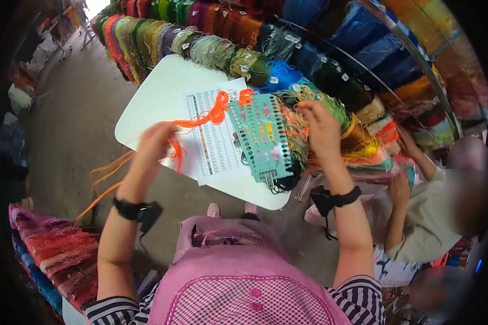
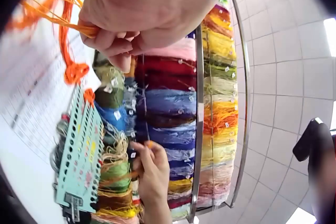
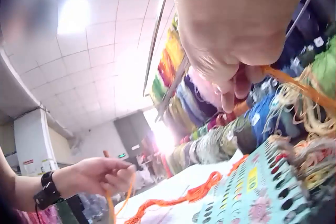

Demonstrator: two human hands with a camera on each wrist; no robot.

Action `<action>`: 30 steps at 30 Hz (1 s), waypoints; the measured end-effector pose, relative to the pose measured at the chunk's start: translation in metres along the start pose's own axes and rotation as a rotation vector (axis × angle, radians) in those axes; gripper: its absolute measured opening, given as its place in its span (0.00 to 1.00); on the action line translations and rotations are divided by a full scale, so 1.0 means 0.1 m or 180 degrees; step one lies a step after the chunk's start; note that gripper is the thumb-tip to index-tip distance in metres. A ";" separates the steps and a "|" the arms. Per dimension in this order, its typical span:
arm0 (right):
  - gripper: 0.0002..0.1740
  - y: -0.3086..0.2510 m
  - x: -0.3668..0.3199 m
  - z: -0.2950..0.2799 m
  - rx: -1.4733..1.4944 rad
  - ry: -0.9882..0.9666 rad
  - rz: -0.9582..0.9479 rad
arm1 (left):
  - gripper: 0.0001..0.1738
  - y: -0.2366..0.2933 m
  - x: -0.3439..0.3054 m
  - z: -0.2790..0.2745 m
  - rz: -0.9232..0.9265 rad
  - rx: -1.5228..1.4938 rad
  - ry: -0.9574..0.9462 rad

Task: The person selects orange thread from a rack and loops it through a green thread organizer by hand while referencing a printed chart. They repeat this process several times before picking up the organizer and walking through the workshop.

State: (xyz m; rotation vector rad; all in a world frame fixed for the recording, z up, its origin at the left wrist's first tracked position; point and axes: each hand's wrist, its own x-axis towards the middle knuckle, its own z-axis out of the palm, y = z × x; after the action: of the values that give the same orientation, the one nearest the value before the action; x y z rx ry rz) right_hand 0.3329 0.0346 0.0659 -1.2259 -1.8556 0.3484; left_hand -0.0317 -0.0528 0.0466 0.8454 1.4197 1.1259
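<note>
My left hand [image 1: 155,145] grips several loose orange thread strands [image 1: 192,123], whose ends hang down below the fingers and trail off to the left. A looped orange skein [image 1: 218,108] lies beyond that hand on the printed chart [image 1: 200,142]. My right hand [image 1: 323,131] is raised beside the right edge of a teal thread card [image 1: 260,136]. Its fingers pinch an orange strand [image 3: 296,86], clearest in the right wrist view. The card has holes along its edges, floral prints and a binder clip [image 1: 268,179] at its near end; threads bunch at its right side.
A white table [image 1: 149,100] stands in front of me. Racks of coloured thread hanks [image 1: 211,51] line the far and right sides; more red hanks [image 1: 65,257] hang at the lower left. Another person [image 1: 425,216] is close on the right, hands near the threads.
</note>
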 end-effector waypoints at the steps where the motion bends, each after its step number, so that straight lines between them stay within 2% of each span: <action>1: 0.08 -0.16 0.06 0.17 0.0438 -0.0316 0.0318 | 0.11 0.02 0.09 0.25 -0.0055 -0.0117 -0.0163; 2: 0.07 -0.18 0.15 0.31 0.0297 -0.0734 0.0486 | 0.11 0.00 0.22 0.43 -0.0180 -0.0145 -0.0394; 4: 0.07 -0.13 0.27 0.65 0.0924 -0.1271 0.0894 | 0.10 -0.03 0.41 0.79 -0.0414 -0.0536 -0.0453; 5: 0.07 -0.05 0.32 0.81 0.0957 -0.1317 0.0871 | 0.08 -0.17 0.59 0.90 -0.0669 -0.0680 -0.0388; 7: 0.07 0.15 0.37 1.14 0.1796 -0.1643 0.1146 | 0.08 -0.33 0.79 1.04 -0.1036 -0.1051 -0.0302; 9: 0.07 0.32 0.37 1.39 0.1531 -0.1651 0.1192 | 0.09 -0.42 0.89 1.12 -0.1220 -0.1170 -0.0226; 10: 0.08 0.36 0.38 1.48 0.1238 -0.1621 0.1237 | 0.10 -0.43 0.89 1.15 -0.1075 -0.1219 -0.0207; 11: 0.09 0.41 0.37 1.56 0.0893 -0.1458 0.1008 | 0.11 -0.45 0.88 1.17 -0.0934 -0.1268 -0.0194; 15: 0.09 0.41 0.27 1.62 0.0636 -0.1302 0.0913 | 0.12 -0.38 0.81 1.17 -0.0757 -0.0813 -0.0138; 17: 0.10 0.32 0.21 1.55 0.0529 -0.0960 0.0073 | 0.12 -0.40 0.83 1.14 -0.0407 -0.0316 -0.0192; 18: 0.10 0.28 0.18 1.51 0.0525 -0.0970 0.0071 | 0.12 -0.43 0.85 1.13 -0.0411 -0.0324 -0.0189; 20: 0.12 0.21 0.15 1.44 0.1079 -0.1126 0.0486 | 0.13 -0.44 0.88 1.13 0.0151 -0.0195 -0.0228; 21: 0.12 0.19 0.14 1.40 0.1075 -0.1126 0.0486 | 0.13 -0.45 0.88 1.15 0.0152 -0.0198 -0.0232; 23: 0.14 0.18 0.15 1.33 0.1174 -0.1545 0.0896 | 0.11 -0.37 0.83 1.21 -0.0046 -0.0376 -0.0116; 26: 0.15 0.12 0.13 1.29 0.1145 -0.1620 0.1014 | 0.09 -0.44 0.91 1.21 -0.0218 -0.0090 -0.0318; 30: 0.18 0.18 0.09 1.28 0.1146 -0.1323 0.0924 | 0.07 -0.51 0.99 1.13 -0.0166 0.0399 -0.0284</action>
State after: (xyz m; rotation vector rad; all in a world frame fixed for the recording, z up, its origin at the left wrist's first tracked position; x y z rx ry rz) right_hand 0.2424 0.0785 -0.0162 -1.2305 -1.8390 1.1190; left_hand 0.0673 0.0456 -0.0283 0.9304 1.4411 0.9560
